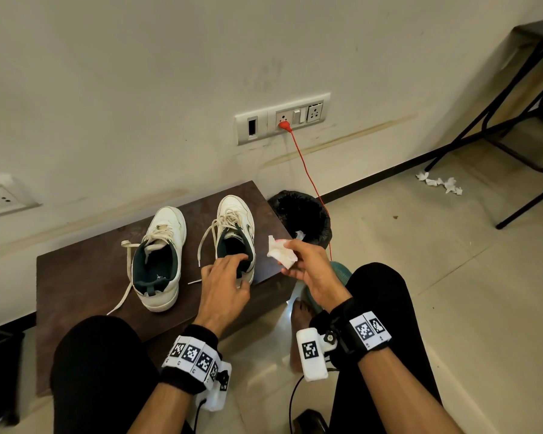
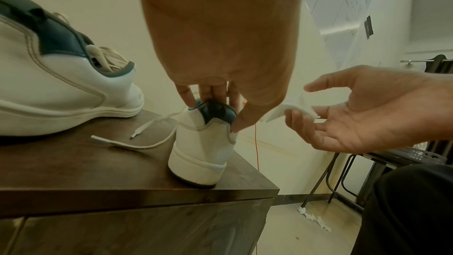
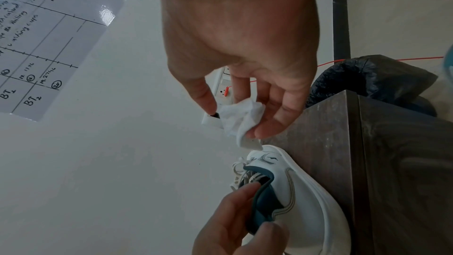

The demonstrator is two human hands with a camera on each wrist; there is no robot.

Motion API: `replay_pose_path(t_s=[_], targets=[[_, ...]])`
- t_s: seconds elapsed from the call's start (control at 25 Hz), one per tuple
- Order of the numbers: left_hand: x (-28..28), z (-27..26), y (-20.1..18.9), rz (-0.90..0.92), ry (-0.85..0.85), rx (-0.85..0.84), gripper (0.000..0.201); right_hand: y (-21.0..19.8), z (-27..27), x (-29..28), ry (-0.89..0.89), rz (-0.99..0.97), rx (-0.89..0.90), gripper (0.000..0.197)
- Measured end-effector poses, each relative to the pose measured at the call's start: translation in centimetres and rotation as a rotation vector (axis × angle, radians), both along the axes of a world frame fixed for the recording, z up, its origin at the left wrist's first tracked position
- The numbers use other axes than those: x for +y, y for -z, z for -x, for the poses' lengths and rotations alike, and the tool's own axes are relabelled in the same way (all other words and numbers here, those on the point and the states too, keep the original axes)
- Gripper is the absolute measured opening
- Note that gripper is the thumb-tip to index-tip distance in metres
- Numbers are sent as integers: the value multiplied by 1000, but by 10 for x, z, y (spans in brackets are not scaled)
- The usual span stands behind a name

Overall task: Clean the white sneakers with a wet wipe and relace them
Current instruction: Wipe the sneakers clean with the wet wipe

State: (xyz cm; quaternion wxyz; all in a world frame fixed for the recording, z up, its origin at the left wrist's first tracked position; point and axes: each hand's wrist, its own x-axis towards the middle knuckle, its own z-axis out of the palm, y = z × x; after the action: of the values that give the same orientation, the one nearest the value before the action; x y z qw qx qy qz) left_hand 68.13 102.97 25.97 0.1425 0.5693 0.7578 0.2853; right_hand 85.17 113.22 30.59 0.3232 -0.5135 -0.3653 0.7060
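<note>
My left hand (image 1: 223, 285) grips the right sneaker's (image 1: 237, 227) heel collar on the table (image 1: 85, 267); my right hand (image 1: 311, 267) holds a crumpled wet wipe (image 1: 281, 252) in curled fingers.

Soft, dim indoor light with a warm yellowish cast; shadows are faint. Glare spots the whiteboard (image 3: 107, 15) in the right wrist view. Wide-angle lenses bend edges, and close skin blurs.

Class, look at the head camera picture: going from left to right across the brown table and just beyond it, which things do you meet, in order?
Left sneaker → right sneaker, gripped at the heel by the left hand → wet wipe held in the right hand → black bin.
</note>
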Motion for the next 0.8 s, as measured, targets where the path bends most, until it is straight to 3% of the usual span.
replay_pose_path(t_s=[0.28, 0.4, 0.52, 0.64, 0.8], targets=[[6, 3, 3, -24, -57, -25, 40, 7, -3, 11, -16, -61, -109, 19], [10, 4, 5, -34, -64, -61, 38, 10, -3, 14, 26, 19, -25, 7], [10, 4, 5, -43, -78, -79, 38, 13, -1, 16, 15, 43, 49, 18], [9, 3, 4, -48, -91, -102, 35, 19, 2, 15, 8, 0, -71, 19], [8, 0, -1, -24, -113, -106, 29, 22, 7, 12, -23, -5, -80, 22]])
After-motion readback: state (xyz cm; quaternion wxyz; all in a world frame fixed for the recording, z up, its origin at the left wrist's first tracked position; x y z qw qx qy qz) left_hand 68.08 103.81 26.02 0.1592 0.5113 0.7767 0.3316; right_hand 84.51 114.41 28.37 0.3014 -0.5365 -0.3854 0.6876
